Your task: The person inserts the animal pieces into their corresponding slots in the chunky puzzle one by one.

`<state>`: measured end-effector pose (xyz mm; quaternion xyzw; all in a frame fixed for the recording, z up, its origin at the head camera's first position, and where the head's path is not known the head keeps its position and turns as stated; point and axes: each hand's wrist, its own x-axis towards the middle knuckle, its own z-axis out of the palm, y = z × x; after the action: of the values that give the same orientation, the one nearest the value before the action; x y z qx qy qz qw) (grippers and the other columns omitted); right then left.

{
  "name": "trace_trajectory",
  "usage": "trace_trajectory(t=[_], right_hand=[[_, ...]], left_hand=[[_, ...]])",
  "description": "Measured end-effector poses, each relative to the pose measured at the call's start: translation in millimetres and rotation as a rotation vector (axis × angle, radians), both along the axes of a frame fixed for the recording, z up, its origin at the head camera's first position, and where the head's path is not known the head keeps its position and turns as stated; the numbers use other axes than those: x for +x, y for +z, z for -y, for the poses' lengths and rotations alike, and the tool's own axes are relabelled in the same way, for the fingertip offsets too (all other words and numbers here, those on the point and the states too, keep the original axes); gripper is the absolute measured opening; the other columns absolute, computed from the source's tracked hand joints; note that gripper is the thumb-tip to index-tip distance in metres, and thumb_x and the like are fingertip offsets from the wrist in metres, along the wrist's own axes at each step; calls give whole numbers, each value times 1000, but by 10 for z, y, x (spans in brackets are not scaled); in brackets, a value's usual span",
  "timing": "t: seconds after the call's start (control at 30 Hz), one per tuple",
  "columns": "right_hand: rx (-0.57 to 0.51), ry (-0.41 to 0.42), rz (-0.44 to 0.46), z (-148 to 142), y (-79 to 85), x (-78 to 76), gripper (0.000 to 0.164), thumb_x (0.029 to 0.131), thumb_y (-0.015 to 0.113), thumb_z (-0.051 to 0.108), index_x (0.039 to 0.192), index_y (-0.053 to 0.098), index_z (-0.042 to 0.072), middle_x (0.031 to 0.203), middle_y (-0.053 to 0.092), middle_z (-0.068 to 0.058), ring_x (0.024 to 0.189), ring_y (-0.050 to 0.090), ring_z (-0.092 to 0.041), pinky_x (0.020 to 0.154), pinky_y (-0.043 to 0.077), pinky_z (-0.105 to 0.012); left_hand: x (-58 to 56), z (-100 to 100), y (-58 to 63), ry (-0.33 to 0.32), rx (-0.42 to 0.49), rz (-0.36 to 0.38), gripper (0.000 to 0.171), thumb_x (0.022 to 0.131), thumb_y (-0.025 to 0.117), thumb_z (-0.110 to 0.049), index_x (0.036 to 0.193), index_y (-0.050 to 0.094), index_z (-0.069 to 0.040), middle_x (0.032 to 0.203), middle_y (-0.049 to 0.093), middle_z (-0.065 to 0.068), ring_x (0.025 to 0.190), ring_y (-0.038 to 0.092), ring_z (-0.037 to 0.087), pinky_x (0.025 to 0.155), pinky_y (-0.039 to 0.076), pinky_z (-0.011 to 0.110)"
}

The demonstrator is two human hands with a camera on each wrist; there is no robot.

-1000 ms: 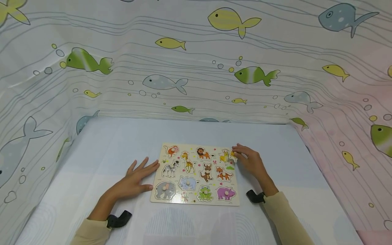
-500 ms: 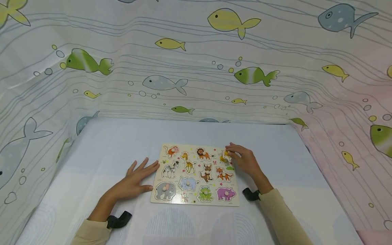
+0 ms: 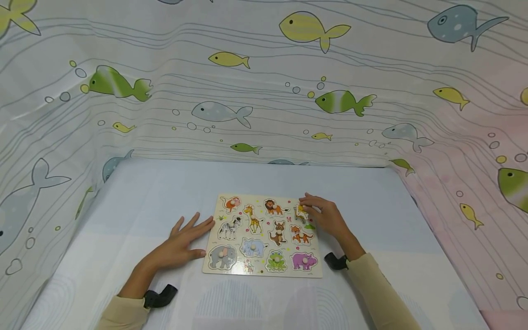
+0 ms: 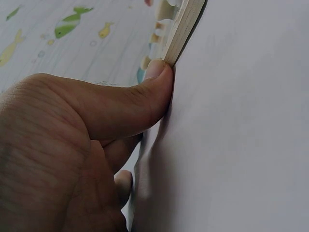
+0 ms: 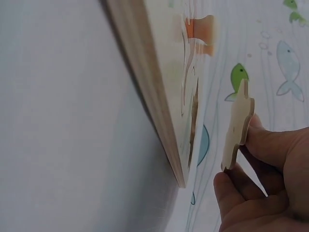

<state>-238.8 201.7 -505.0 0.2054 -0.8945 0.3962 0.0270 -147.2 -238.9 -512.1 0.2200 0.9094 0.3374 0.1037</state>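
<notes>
A wooden knob puzzle board (image 3: 264,231) with animal pieces lies flat on the table. My left hand (image 3: 181,245) rests at its left edge with fingers spread. In the left wrist view the left thumb (image 4: 130,104) touches the board's side (image 4: 183,34). Over the top right corner, my right hand (image 3: 329,217) pinches a yellow animal puzzle piece (image 3: 302,213). The right wrist view shows the bare wooden back of this piece (image 5: 236,128), raised clear of the board (image 5: 149,92), with thumb and fingers behind it. The fingers partly cover the piece in the head view.
Elephant (image 3: 222,255), frog (image 3: 276,260), hippo (image 3: 304,261) and lion (image 3: 275,207) pieces sit in the board among several others. A pale cloth covers the table (image 3: 264,302). Fish-print curtain (image 3: 264,91) hangs around the back and sides.
My right hand has moved left with the yellow animal piece, from the board's right edge to over its top right slot. The left hand and the board have stayed put.
</notes>
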Motion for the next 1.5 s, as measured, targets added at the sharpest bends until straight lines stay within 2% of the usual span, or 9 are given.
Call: trace_trajectory(t=[0.27, 0.4, 0.83, 1.23, 1.5], right_hand=[[-10, -1, -5, -6, -31, -6, 25, 93, 68, 9, 118, 74, 9, 129, 69, -9, 138, 51, -33, 111, 44, -51], [-26, 3, 20, -4, -49, -15, 25, 94, 67, 10, 118, 74, 9, 130, 69, -9, 139, 50, -32, 112, 43, -51], [-21, 23, 35, -2, -108, -25, 24, 93, 67, 7, 116, 74, 5, 129, 69, -11, 137, 52, -30, 109, 47, -43], [-12, 33, 42, -22, -185, -38, 25, 93, 68, 8, 117, 74, 7, 129, 69, -9, 138, 51, -30, 108, 48, -42], [13, 23, 38, 0, -179, -41, 24, 93, 68, 9, 116, 74, 7, 129, 70, -9, 137, 52, -30, 110, 46, -46]], left_hand=[[-12, 3, 1, -2, -4, -7, 82, 84, 75, -32, 154, 38, -12, 162, 34, 12, 153, 9, 48, 120, -9, 65], [-13, 5, 5, -2, -11, -13, 82, 84, 75, -34, 154, 39, -12, 162, 34, 12, 153, 10, 48, 120, -9, 65], [-15, 5, 4, -6, -7, -6, 82, 84, 75, -31, 154, 38, -11, 162, 33, 12, 153, 9, 48, 120, -9, 65], [-9, 10, -19, -7, -8, -19, 82, 84, 74, -36, 154, 39, -12, 161, 34, 13, 152, 10, 50, 119, -8, 66], [-5, 1, -7, -5, 1, -14, 82, 84, 75, -33, 154, 39, -11, 161, 34, 13, 152, 9, 49, 120, -9, 66]])
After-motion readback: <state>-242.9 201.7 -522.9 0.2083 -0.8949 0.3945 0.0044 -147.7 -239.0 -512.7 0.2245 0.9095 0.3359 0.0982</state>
